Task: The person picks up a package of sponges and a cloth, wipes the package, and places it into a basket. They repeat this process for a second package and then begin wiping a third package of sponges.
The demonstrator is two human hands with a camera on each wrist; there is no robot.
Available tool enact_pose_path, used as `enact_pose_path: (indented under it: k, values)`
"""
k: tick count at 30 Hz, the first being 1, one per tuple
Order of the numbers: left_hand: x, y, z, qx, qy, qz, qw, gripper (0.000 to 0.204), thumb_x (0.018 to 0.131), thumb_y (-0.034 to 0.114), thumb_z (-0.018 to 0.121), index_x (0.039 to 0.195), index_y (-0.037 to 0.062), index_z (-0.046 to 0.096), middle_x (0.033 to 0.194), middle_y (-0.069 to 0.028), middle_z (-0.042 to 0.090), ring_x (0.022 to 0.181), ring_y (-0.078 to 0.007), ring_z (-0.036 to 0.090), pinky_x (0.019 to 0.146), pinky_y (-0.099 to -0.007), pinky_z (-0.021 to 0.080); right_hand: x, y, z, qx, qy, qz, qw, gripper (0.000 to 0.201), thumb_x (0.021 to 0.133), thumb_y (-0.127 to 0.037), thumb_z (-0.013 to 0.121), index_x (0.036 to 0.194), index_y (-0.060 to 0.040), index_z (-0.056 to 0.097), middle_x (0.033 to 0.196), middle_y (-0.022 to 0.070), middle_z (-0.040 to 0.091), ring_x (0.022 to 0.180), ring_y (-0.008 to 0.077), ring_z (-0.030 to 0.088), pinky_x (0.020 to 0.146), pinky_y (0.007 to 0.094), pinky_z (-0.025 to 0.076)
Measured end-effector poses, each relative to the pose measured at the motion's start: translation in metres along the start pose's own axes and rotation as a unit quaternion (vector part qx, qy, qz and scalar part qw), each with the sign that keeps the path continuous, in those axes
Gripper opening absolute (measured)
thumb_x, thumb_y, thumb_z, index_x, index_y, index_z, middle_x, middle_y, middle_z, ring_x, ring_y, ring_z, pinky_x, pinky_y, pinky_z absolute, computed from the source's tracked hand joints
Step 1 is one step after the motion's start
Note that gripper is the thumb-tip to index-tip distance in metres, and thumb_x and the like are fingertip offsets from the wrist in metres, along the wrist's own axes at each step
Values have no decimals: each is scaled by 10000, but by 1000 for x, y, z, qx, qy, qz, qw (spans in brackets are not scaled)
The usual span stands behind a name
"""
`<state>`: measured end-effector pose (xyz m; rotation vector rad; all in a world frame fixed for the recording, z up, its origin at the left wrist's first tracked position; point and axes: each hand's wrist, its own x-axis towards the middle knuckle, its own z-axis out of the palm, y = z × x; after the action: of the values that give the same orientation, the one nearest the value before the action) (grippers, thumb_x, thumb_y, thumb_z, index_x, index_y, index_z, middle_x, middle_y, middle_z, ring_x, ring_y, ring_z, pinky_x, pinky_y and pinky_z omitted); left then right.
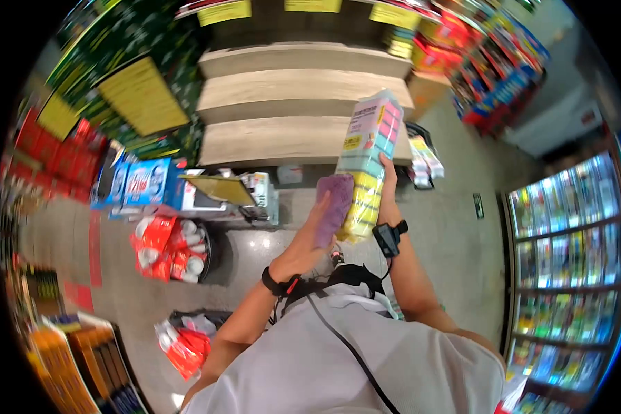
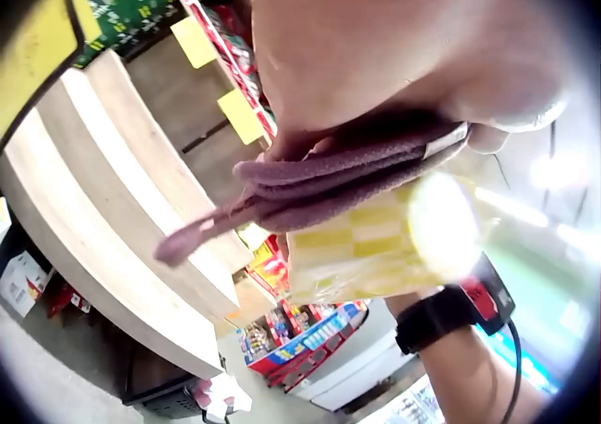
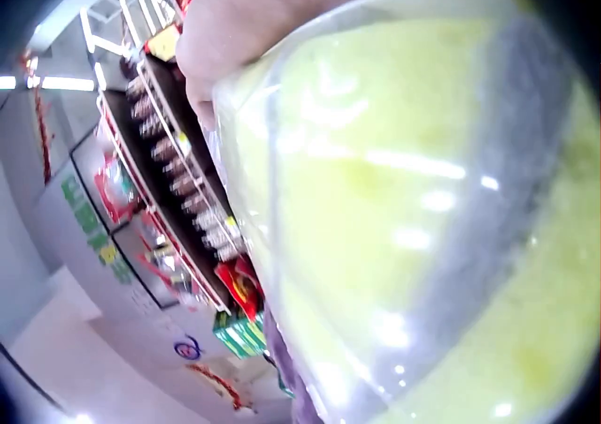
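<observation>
In the head view my left hand [image 1: 298,254] grips a folded purple cloth [image 1: 335,196] in front of my body. The left wrist view shows the folds of this fuzzy cloth [image 2: 329,182] under the hand, with a narrow end sticking out and a pale tag. My right hand [image 1: 389,190] holds a long clear pack of sponges [image 1: 370,148] by its side, tilted upward. Its sponges run from yellow at the bottom through teal to pink, and a printed label covers the upper front. The cloth overlaps the pack's lower left side. Yellow sponge [image 3: 376,199] fills most of the right wrist view.
Ahead stands a stepped wooden display shelf [image 1: 303,90]. Left of it are blue boxes [image 1: 141,183] and a round bin of red-and-white packages [image 1: 169,248]. A black basket [image 1: 421,162] with packs sits at the shelf's right foot. Lit drinks coolers [image 1: 566,262] line the right.
</observation>
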<state>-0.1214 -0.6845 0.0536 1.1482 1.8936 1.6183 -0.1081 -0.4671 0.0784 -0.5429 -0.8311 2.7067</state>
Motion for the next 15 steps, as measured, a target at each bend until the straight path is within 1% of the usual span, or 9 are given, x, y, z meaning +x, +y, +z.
enact_pose_path:
  k: [1, 3, 4, 5, 7, 9, 11, 13, 15]
  values:
    - [2, 9, 10, 28, 3, 35, 999, 628, 949, 300, 533, 1421, -50, 311, 1416, -216, 427, 1319, -270, 388, 1095, -363, 299, -3, -6, -15, 5, 10, -8, 1000, 426, 877, -415, 568, 1113, -60, 565, 865, 78, 659, 695, 192, 656, 626, 307, 551]
    - [24, -3, 16, -2, -32, 46, 998, 620, 952, 309, 527, 1415, -50, 323, 1396, -212, 447, 1298, -268, 408, 1086, -363, 311, -11, -11, -28, -3, 30, 0, 1000, 447, 868, -434, 574, 1116, -63, 566, 884, 90, 664, 702, 196, 657, 643, 311, 554]
    - [38, 0, 17, -22, -46, 55, 997, 613, 955, 318, 521, 1409, -51, 334, 1376, -209, 467, 1277, -266, 429, 1077, -363, 322, -20, -14, -42, -38, 15, 52, 998, 462, 873, -445, 571, 1129, -61, 566, 921, 98, 668, 740, 201, 664, 677, 329, 559]
    - [53, 5, 11, -49, -148, -48, 987, 763, 965, 413, 483, 1490, -36, 158, 1516, -243, 287, 1425, -326, 258, 1155, -373, 202, -30, -10, -51, -44, 2, 65, 997, 472, 878, -450, 568, 1136, -55, 566, 934, 103, 671, 758, 208, 667, 698, 338, 562]
    - [89, 28, 13, -30, -109, -91, 989, 779, 959, 433, 496, 1485, -39, 169, 1509, -246, 297, 1413, -322, 282, 1149, -366, 217, -57, -12, -46, -49, -17, 97, 994, 523, 891, -464, 560, 1190, -35, 546, 1017, 123, 666, 852, 227, 670, 778, 361, 557]
    - [139, -19, 28, -23, -69, -31, 997, 791, 954, 436, 512, 1485, -40, 169, 1496, -263, 308, 1401, -308, 303, 1144, -357, 223, -74, -13, -52, -53, -7, 102, 993, 546, 890, -471, 560, 1212, -31, 534, 1056, 130, 656, 885, 230, 663, 800, 366, 550]
    - [179, -18, 44, -32, -64, -31, 997, 792, 954, 433, 515, 1486, -39, 165, 1501, -265, 294, 1406, -310, 291, 1144, -359, 224, -86, -24, -67, -58, -9, 111, 992, 609, 876, -497, 567, 1261, -29, 506, 1128, 142, 629, 954, 231, 645, 835, 374, 536]
    - [195, -5, 78, -43, -64, -28, 997, 794, 955, 430, 518, 1488, -38, 162, 1507, -267, 281, 1411, -313, 280, 1143, -361, 225, -92, -45, -89, -43, 2, 105, 994, 612, 865, -504, 570, 1248, -31, 509, 1083, 140, 637, 898, 236, 654, 800, 376, 549]
    - [194, 7, 122, 16, -70, -35, 997, 786, 955, 407, 530, 1488, -38, 164, 1522, -265, 245, 1425, -318, 244, 1150, -351, 209, -99, -66, -119, -22, 21, 95, 995, 614, 854, -512, 573, 1234, -34, 512, 1038, 139, 644, 842, 242, 662, 764, 378, 562]
